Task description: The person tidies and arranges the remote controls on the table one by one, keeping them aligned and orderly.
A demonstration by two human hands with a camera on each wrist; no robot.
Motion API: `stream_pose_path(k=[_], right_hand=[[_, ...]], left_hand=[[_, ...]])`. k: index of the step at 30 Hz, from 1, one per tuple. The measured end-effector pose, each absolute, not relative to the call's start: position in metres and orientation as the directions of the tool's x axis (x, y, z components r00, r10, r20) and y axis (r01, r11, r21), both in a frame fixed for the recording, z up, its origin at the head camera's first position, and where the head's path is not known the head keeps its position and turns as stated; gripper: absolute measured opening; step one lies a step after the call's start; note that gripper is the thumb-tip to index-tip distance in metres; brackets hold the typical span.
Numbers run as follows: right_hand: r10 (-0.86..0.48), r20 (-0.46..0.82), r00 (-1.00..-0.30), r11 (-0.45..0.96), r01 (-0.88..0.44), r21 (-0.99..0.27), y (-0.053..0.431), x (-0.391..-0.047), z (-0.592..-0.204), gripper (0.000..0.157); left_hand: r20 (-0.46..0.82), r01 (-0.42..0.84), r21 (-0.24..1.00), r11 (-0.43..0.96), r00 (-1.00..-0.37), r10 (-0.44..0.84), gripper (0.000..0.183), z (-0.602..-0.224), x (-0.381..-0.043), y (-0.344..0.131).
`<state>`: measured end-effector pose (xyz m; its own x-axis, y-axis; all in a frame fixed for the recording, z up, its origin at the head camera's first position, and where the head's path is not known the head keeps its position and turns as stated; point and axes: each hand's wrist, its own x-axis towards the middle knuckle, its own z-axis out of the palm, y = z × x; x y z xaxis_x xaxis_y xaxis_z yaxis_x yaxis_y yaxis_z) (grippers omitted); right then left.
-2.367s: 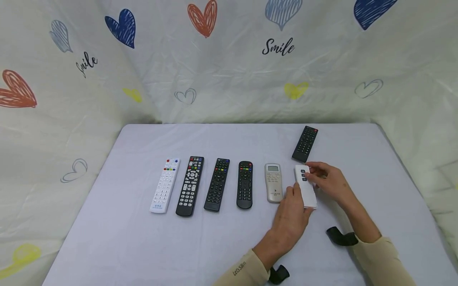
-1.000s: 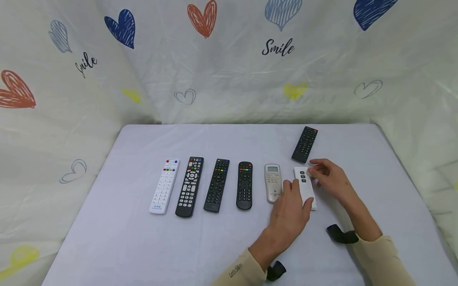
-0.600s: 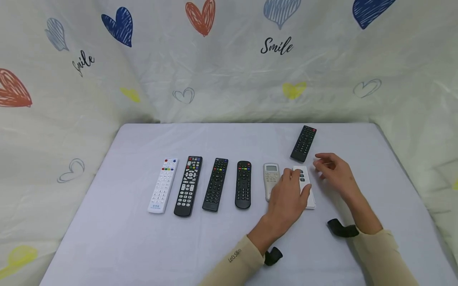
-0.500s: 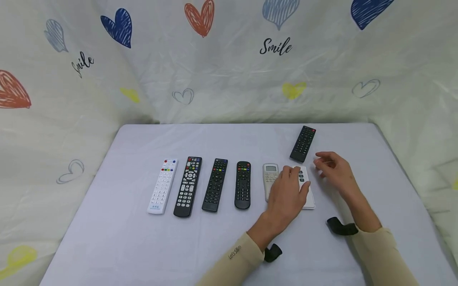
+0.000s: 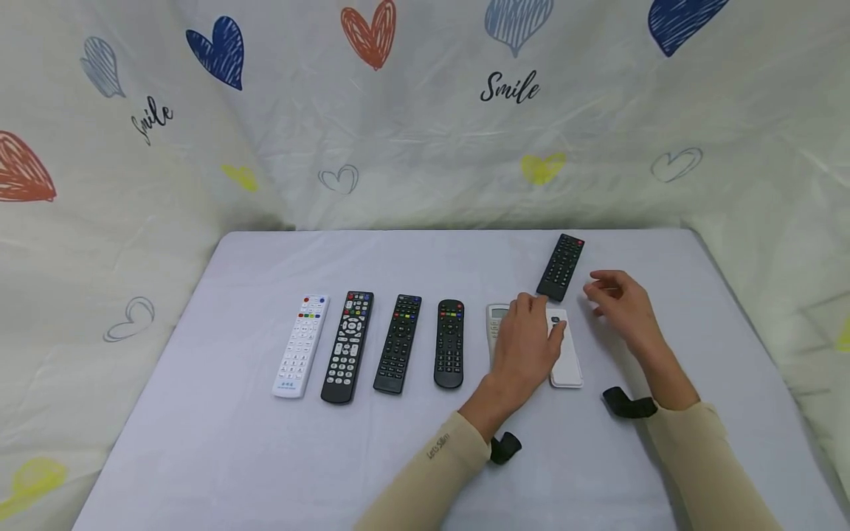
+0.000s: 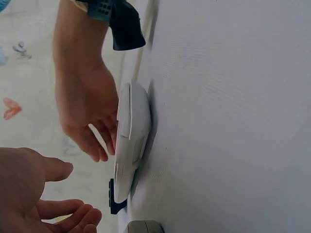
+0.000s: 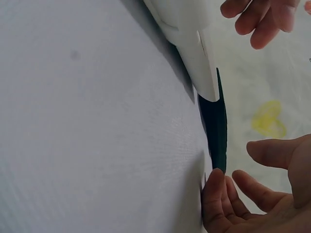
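Observation:
A white remote control (image 5: 568, 363) with a few dark buttons lies on the table, partly covered by my left hand (image 5: 524, 345) in the head view. That hand hovers over the gap between it and a beige air-conditioner remote (image 5: 495, 313), fingers relaxed and empty. The left wrist view shows the thumb and fingers apart, clear of the white remote (image 6: 132, 121). To the right, my right hand (image 5: 626, 310) is raised with loosely bent fingers and holds nothing. Nearest to it is a small black remote (image 5: 561, 267) at the back, seen edge-on in the right wrist view.
Left of the beige remote, a row holds a rounded black remote (image 5: 449, 346), a slim black remote (image 5: 398, 346), a larger black remote (image 5: 347, 350) and a white remote with coloured buttons (image 5: 301, 350). A heart-printed curtain (image 5: 425, 133) hangs behind the white-covered table (image 5: 319, 472).
Both hands held the white few-button remote at first and have let go of it. My left hand has shifted left and away from me, my right hand right and away.

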<state>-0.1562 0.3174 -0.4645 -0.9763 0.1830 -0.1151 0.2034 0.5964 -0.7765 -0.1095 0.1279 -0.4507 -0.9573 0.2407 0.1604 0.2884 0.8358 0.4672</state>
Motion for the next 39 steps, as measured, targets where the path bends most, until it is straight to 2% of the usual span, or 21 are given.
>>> stream_pose_path(k=[7, 19, 39], right_hand=[[0.179, -0.112, -0.977, 0.601, 0.199, -0.774, 0.316, -0.168, -0.464, 0.053], [0.117, -0.15, -0.982, 0.625, 0.19, -0.757, 0.313, -0.188, -0.46, 0.066], [0.111, -0.229, -0.967, 0.642, 0.246, -0.726, 0.314, -0.214, -0.457, 0.077]], left_hand=[[0.146, 0.274, 0.422, 0.864, -0.961, 0.234, 0.048, -0.454, -0.121, 0.13], [0.121, 0.256, 0.351, 0.901, -0.966, 0.227, 0.049, -0.454, -0.136, 0.136], [0.083, 0.232, 0.337, 0.913, -0.973, 0.216, 0.048, -0.455, -0.149, 0.14]])
